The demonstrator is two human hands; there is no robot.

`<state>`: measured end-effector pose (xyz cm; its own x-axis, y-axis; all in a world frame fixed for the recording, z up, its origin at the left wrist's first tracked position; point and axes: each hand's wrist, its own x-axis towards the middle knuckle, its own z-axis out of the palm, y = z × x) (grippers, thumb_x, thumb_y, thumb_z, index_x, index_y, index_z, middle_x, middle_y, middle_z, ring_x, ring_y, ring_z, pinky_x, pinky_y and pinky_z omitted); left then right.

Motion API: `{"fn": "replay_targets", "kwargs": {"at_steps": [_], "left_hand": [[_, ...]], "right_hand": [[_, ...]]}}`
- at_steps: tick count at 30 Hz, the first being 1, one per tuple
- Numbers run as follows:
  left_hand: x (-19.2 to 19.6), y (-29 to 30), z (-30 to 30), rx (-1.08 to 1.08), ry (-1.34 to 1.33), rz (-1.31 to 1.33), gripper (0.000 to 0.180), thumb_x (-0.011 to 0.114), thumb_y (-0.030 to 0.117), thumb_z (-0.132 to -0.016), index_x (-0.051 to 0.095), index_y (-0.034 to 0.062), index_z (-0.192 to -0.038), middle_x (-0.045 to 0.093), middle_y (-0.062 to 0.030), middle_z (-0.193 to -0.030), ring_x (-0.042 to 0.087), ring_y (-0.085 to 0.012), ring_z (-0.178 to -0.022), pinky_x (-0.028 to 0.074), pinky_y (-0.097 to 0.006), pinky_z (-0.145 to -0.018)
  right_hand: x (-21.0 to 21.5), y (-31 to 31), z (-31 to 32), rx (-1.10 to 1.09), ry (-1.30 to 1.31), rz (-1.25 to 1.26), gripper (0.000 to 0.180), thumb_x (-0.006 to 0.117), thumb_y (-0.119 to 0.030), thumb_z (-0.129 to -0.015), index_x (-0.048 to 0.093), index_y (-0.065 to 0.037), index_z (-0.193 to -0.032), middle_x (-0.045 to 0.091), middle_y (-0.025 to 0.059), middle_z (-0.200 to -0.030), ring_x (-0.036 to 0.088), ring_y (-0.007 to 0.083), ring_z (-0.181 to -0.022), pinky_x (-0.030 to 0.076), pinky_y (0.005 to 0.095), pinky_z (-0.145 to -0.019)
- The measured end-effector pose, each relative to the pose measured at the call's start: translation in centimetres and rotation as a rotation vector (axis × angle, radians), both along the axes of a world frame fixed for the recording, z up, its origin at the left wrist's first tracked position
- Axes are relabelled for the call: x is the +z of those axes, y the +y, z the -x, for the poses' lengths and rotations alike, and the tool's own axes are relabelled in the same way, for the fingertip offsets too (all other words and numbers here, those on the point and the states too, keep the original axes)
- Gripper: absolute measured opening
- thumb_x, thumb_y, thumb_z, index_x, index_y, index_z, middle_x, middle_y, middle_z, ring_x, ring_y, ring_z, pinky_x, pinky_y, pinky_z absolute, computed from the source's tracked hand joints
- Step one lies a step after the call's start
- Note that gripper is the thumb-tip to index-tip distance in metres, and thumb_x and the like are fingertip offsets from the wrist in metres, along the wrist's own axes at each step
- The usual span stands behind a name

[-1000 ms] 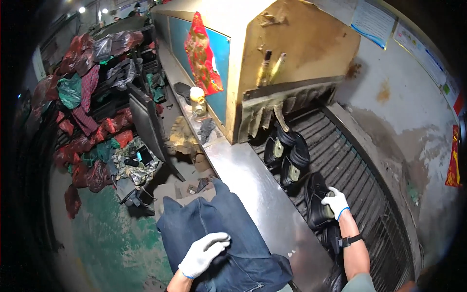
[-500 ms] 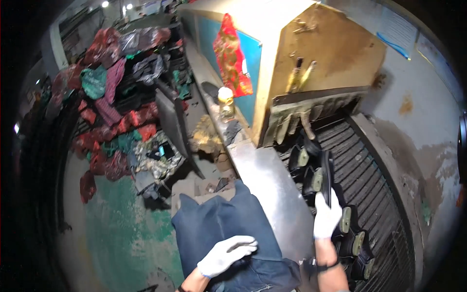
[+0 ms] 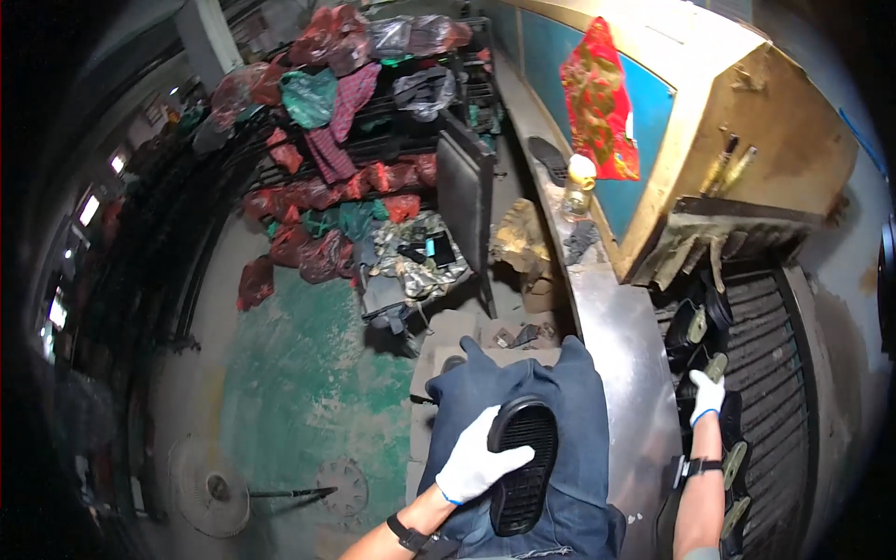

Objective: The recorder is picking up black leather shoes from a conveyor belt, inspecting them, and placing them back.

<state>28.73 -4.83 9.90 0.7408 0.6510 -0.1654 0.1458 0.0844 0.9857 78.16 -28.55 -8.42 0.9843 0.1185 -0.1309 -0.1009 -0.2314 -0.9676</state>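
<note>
Over my lap, my left hand (image 3: 478,462) grips a black shoe sole (image 3: 525,462) with its ribbed face up, thumb lying across it. Off to the right, my right hand (image 3: 707,396) is closed around a pale green shoe last (image 3: 716,366) on the slatted conveyor (image 3: 770,373). More dark shoes on lasts (image 3: 689,327) stand in a row along the conveyor's near side, before and behind that hand. White gloves cover both hands.
A metal ledge (image 3: 635,364) runs between my lap and the conveyor. Beyond stands a cream and blue machine housing (image 3: 691,140) with flaps over its opening. A jar (image 3: 578,189) sits on the ledge. Bagged goods (image 3: 317,112) fill racks at far left; a fan (image 3: 217,487) stands lower left.
The black sole has gone from my right hand at the conveyor into my left hand over my lap. My right hand now holds a last. The view has swung left.
</note>
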Motion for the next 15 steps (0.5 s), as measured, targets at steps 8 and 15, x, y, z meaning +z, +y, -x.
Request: {"fn": "replay_targets", "kwargs": {"at_steps": [8,15], "left_hand": [[2.1,3.8,-1.1,-0.05,-0.138,-0.022,0.047,0.08,0.024,-0.103,0.073,-0.0008,-0.142,0.08,-0.0111,-0.135,0.071,-0.0201,-0.127,0.053,-0.037,-0.116],[0.9,3.4,-1.8,-0.169,-0.334,0.411,0.098,0.094,0.013,-0.09,0.041,-0.0003,-0.171,0.066,-0.0194,-0.156,0.065,-0.032,-0.145,0.05,-0.046,-0.125]], "right_hand": [[6.3,-6.1,2.9,-0.143,0.629,-0.616,0.031,0.079,-0.023,-0.084,0.075,-0.011,-0.112,0.079,0.0127,-0.103,0.077,0.0353,-0.092,0.066,0.0527,-0.089],[12.0,-9.6,23.0,0.368,0.634,-1.244,0.099,0.083,-0.048,-0.084,0.051,0.009,-0.158,0.064,0.0275,-0.151,0.064,0.0489,-0.137,0.048,0.0648,-0.124]]}}
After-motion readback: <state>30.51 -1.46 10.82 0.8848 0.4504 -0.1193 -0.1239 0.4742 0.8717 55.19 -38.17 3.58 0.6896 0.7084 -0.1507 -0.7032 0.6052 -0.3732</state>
